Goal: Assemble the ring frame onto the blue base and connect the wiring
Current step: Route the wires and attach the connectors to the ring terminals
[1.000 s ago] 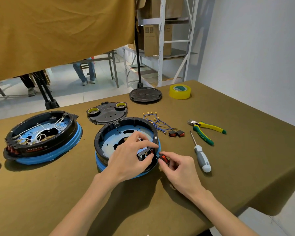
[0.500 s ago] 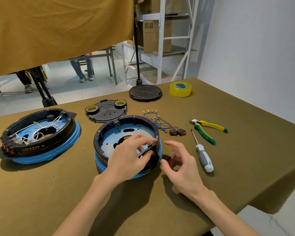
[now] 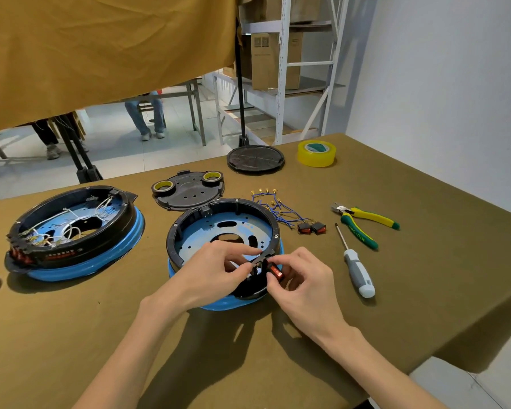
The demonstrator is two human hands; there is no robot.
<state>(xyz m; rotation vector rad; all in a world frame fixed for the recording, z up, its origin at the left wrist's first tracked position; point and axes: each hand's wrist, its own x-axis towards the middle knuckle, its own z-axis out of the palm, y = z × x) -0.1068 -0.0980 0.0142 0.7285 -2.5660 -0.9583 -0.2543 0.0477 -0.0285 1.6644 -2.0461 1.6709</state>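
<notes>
Toward the bench's (image 3: pixel 425 276) left edge sits a finished unit (image 3: pixel 71 231), its black ring already wired with white leads over a blue bottom. Next along, nearer the middle and close to the near edge, is the piece being worked on: the ring frame (image 3: pixel 219 206) seated on the blue base (image 3: pixel 219 305), its inside bare of wires.

The step in hand looks to be fitting a red switch (image 3: pixel 276 272) into a slot in the ring's near-right wall. To do it well, the switch should go in square to its opening, pressed evenly until it clicks, while the frame is braced from inside so it does not lift off the base. Forcing it in at an angle could jam it.

The left hand (image 3: pixel 216 273) reaches over the ring's near rim, fingers curled, thumb and fingertips pinching the black bracket at the slot and steadying it. The right hand (image 3: pixel 304 278), just beside it and almost touching, has its fingers closed on the red switch, holding it against the outside of the frame.

Further right, between the ring and the tools, lie blue wires (image 3: pixel 273 209) with brass ends and two more switches (image 3: pixel 311 228), not yet connected. Beyond them rest pliers (image 3: pixel 363 221) and a screwdriver (image 3: pixel 356 267), toward the right edge. A tape roll (image 3: pixel 316 153) stands at the far edge.
</notes>
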